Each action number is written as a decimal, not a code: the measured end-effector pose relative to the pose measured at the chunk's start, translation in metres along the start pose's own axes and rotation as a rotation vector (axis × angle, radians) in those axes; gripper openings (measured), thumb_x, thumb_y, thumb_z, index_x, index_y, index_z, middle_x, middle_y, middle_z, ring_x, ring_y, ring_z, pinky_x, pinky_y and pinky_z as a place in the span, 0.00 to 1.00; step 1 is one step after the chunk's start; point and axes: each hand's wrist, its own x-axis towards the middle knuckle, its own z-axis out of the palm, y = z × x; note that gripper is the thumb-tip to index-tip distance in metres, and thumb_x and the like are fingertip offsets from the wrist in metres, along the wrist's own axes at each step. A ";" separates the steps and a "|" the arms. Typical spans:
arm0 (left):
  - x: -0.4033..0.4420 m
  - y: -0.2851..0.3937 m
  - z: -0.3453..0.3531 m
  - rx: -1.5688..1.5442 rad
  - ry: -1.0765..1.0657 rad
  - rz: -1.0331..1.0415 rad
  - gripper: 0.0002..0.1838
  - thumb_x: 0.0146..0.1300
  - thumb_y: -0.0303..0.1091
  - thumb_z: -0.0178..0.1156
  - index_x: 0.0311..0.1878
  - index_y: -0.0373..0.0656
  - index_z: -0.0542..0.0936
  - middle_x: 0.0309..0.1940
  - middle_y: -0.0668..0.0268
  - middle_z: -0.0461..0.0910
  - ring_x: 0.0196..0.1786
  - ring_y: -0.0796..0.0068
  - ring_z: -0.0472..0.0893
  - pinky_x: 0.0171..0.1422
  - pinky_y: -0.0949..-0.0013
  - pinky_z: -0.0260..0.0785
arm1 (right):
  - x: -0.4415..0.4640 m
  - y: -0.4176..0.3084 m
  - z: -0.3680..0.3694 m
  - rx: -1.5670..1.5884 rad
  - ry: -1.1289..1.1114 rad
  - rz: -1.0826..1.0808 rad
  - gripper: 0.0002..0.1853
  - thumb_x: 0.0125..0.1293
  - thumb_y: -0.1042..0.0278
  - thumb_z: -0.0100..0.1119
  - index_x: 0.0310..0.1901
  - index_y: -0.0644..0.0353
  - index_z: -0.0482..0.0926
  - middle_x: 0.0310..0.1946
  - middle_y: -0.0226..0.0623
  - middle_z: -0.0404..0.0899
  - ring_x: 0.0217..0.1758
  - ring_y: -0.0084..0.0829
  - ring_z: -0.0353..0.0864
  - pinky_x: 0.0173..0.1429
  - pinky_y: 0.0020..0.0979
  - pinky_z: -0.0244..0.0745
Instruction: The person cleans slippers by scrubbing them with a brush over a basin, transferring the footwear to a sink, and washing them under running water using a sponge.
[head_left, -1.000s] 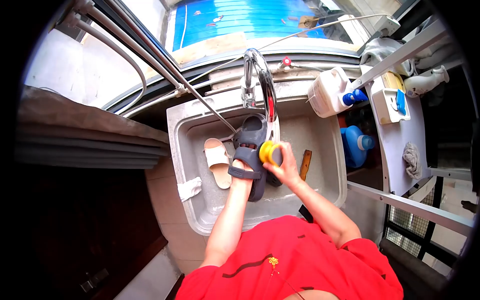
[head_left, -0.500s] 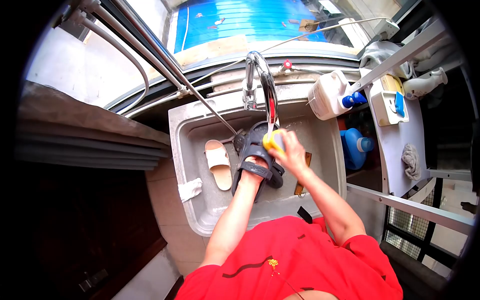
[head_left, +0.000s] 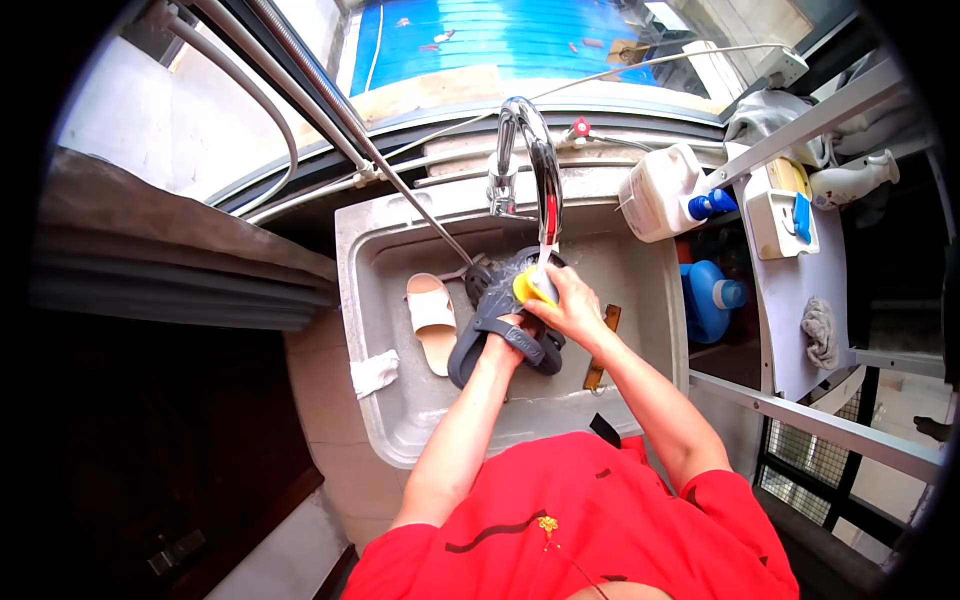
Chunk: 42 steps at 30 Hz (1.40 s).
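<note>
Under the chrome faucet [head_left: 545, 175], water runs and splashes over a dark grey sandal [head_left: 496, 305]. My left hand [head_left: 508, 340] is inside the sandal, beneath its straps, with most fingers hidden. My right hand [head_left: 574, 305] grips a yellow scrubber [head_left: 535, 287] and presses it on the sandal's upper side. Another dark shoe lies partly hidden behind and beneath the held one. To the left, a beige slipper [head_left: 433, 322] lies in the grey sink [head_left: 400, 432].
A wooden-backed brush [head_left: 603, 350] lies in the sink's right side. A white cloth [head_left: 374, 373] hangs on the left rim. A white jug [head_left: 660, 192] stands at the back right corner, near a blue bottle [head_left: 712, 300] and a metal frame [head_left: 820, 424].
The sandal has tilted, its heel end swinging left, and now sits under the stream with water spraying off it. The yellow scrubber has moved with my right hand onto the sandal.
</note>
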 end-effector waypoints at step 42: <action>0.007 -0.018 0.023 1.343 -0.562 0.043 0.18 0.56 0.25 0.61 0.52 0.40 0.78 0.44 0.63 0.80 0.47 0.73 0.78 0.55 0.68 0.72 | 0.029 -0.020 -0.052 -0.143 -0.150 -0.280 0.32 0.44 0.61 0.75 0.55 0.49 0.76 0.45 0.36 0.76 0.50 0.42 0.78 0.50 0.39 0.74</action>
